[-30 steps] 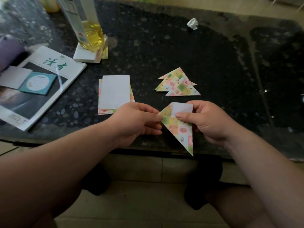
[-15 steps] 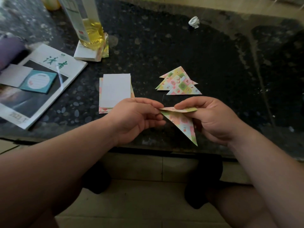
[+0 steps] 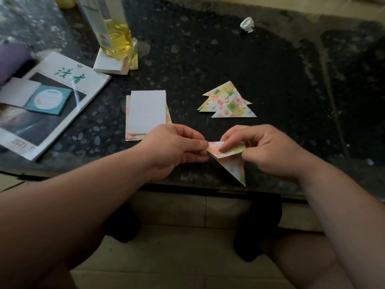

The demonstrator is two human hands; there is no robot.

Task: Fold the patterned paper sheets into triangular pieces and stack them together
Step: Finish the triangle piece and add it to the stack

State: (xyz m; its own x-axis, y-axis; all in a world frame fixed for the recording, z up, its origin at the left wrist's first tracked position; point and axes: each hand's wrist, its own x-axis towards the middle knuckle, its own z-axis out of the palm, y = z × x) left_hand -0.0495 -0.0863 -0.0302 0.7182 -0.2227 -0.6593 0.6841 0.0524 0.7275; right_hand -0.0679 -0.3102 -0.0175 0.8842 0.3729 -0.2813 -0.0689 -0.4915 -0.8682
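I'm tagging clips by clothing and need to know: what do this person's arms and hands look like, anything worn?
The left forearm and right forearm are bare up to the picture's edge; no sleeve shows. The left grip and right grip are bare hands: no gloves, rings, watch or bracelet visible, and no markings.

Pastel patterned paper triangle was mid-fold, top flap bent over, tip pointing down. Pile of folded patterned triangles, maybe three, lay overlapped behind; stack of white-faced rectangular sheets to its left.
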